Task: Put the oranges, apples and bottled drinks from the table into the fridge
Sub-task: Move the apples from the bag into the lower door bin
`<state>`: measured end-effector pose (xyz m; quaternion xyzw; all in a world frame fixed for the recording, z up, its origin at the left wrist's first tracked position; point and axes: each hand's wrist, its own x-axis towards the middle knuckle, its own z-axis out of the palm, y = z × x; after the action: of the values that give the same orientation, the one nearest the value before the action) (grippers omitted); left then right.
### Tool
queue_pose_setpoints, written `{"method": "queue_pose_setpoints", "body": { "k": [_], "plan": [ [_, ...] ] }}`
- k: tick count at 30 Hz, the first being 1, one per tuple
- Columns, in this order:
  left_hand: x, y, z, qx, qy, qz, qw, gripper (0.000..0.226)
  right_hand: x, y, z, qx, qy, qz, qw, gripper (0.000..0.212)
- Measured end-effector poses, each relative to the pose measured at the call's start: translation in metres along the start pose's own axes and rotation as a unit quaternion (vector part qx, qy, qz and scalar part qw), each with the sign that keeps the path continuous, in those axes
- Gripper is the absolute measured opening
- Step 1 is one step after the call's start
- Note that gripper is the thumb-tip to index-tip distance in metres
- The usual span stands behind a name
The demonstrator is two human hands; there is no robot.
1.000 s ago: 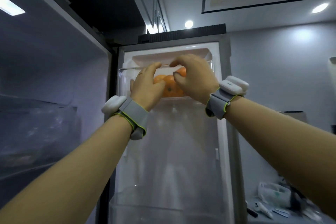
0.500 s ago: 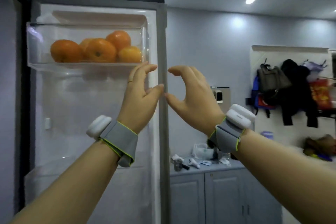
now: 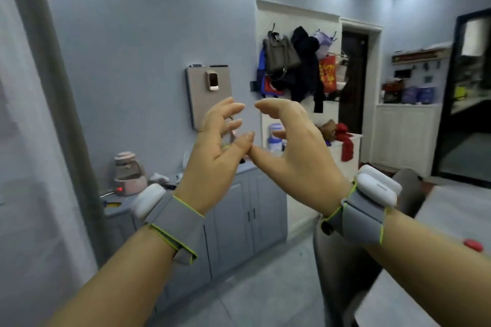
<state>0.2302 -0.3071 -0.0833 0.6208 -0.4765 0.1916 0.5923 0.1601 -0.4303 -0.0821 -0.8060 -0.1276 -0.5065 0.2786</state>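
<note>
A small red rounded object [image 3: 473, 245], possibly an apple, lies on the pale tabletop [image 3: 451, 210] at the lower right. The bare left hand [image 3: 215, 156] and right hand [image 3: 295, 156] are raised mid-air, fingers curled apart and empty, thumbs nearly touching. Behind them stands a grey cabinet [image 3: 239, 220].

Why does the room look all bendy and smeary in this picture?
Head view: the wide lens bends straight lines, so the fridge door edge leans. Head view: the chair and table corner at lower right are smeared, while the left hand and right hand stay fairly sharp.
</note>
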Motion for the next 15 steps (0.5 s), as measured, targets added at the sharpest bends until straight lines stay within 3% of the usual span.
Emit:
{"method": "queue_pose_setpoints", "body": {
  "k": [10, 15],
  "plan": [
    [-0.034, -0.028, 0.155, -0.124, -0.120, -0.087, 0.981, 0.037, -0.118, 0.076, -0.128, -0.131, 0.001, 0.175, 0.976, 0.058],
    [-0.076, -0.026, 0.248, -0.195, -0.199, -0.145, 0.949, 0.040, -0.180, 0.101, -0.187, -0.194, 0.008, 0.243, 0.950, 0.059]
  ]
}}
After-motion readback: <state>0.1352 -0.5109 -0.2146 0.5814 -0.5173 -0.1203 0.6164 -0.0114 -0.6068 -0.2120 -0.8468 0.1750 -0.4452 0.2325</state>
